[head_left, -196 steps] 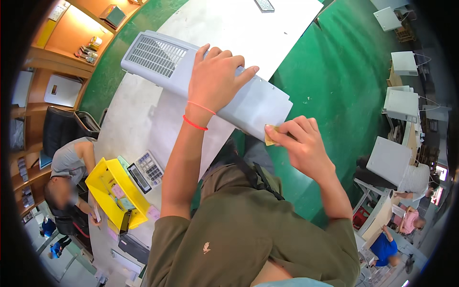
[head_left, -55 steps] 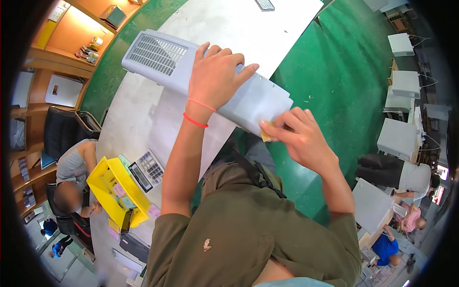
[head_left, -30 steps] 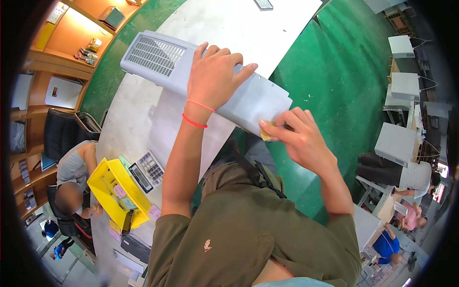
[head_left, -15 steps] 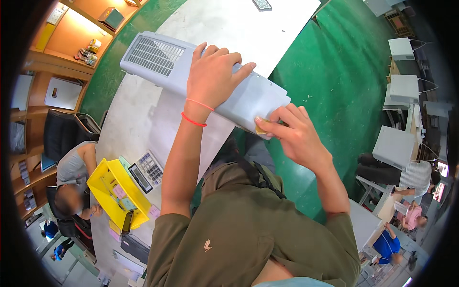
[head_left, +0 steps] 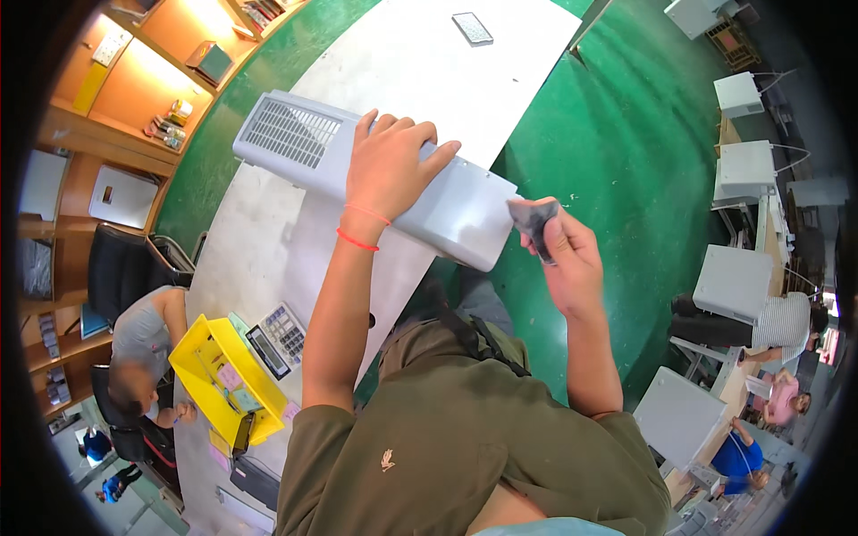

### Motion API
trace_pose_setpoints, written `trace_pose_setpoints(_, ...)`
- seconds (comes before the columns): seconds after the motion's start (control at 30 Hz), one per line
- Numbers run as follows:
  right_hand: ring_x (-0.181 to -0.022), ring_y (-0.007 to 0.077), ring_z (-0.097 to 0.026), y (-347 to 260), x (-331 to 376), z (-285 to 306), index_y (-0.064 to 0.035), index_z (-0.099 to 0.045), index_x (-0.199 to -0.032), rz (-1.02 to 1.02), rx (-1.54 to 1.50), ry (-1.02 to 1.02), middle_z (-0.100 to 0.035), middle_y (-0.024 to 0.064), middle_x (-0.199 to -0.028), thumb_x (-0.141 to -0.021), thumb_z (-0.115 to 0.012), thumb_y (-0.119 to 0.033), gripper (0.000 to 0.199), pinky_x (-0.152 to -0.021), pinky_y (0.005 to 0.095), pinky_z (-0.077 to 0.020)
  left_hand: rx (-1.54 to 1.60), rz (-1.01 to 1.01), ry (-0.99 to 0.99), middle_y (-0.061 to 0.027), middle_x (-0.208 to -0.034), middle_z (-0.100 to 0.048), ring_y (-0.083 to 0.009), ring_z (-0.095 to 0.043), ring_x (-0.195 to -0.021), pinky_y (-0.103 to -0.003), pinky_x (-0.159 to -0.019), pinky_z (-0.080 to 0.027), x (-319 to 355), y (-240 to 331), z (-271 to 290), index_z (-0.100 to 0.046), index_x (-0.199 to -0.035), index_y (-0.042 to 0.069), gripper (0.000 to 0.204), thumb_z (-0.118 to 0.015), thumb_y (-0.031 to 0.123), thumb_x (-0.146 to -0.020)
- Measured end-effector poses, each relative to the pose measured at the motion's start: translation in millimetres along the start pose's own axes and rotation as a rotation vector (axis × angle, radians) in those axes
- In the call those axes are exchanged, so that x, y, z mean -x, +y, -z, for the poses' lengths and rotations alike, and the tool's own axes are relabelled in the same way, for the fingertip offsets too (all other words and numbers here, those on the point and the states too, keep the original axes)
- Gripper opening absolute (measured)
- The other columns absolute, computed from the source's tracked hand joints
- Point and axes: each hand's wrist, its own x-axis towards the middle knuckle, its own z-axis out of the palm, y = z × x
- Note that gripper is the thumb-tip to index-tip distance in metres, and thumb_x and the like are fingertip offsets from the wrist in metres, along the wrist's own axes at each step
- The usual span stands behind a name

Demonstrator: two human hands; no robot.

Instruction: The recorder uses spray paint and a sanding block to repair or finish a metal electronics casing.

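Observation:
A long light-grey metal casing (head_left: 460, 213) lies slantwise over the white table, its near right end sticking out past the table edge. At its far left end is a slotted vent grille. My left hand (head_left: 391, 170) grips it across the middle, fingers over the far edge and thumb spread along the top. Just off the casing's right end, my right hand (head_left: 570, 259) pinches a small bent piece of sandpaper (head_left: 534, 223) between thumb and fingers. Its dark, smudged face is turned up and stands apart from the casing.
On the white table (head_left: 402, 54) are a small framed plate (head_left: 472, 29), a calculator (head_left: 277, 339) and a yellow bin (head_left: 201, 357) with papers. A seated person (head_left: 143, 348) is at the left. Grey cabinets (head_left: 733, 281) and other people line the right, beyond the green floor.
My right hand has come off the casing's end corner, moving right and turning the sandpaper's dark face up. The left hand keeps its hold; the casing sits slightly lower in view.

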Motion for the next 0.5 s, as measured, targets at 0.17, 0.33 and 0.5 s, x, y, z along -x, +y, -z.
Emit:
trace_pose_setpoints(0.17, -0.098, 0.0189, -0.069, -5, 2, 5, 0.0058, -0.062, -0.147, -0.126, -0.502, 0.059, -0.076, 0.0199, -0.122, -0.124, -0.046, -0.037, 0.051, -0.083, 0.034, -0.055, 0.023, 0.003, -0.016, -0.0071, -0.093, -0.074, -0.0291, -0.069, -0.103, -0.054, -0.126, -0.036, -1, 0, 4, -0.075, -0.097, 0.01, 0.035, -0.075, 0.044, -0.105)
trace_pose_setpoints(0.33, -0.1, 0.0224, -0.072, -2, 5, 8, 0.0058, -0.056, -0.156, -0.159, -0.628, 0.068, -0.075, 0.0256, -0.134, -0.125, -0.041, -0.036, 0.055, -0.084, 0.0359, -0.0565, -0.005, -0.017, -0.02, -0.0073, -0.095, -0.075, -0.0285, -0.069, -0.104, -0.051, -0.124, -0.036, 0, 0, 5, -0.075, -0.099, 0.01, 0.031, -0.077, 0.041, -0.103)
trace_pose_setpoints(0.5, -0.096, 0.0217, -0.073, 0, 10, 9, 0.0057, -0.059, -0.152, -0.181, -0.585, 0.072, -0.077, 0.0231, -0.131, -0.124, -0.043, -0.036, 0.053, -0.081, 0.0356, -0.0565, 0.274, -0.028, 0.103, -0.0107, -0.105, -0.076, -0.0279, -0.07, -0.107, -0.041, -0.114, -0.048, -2, 8, 15, -0.076, -0.108, 0.006, 0.019, -0.079, 0.025, -0.103)
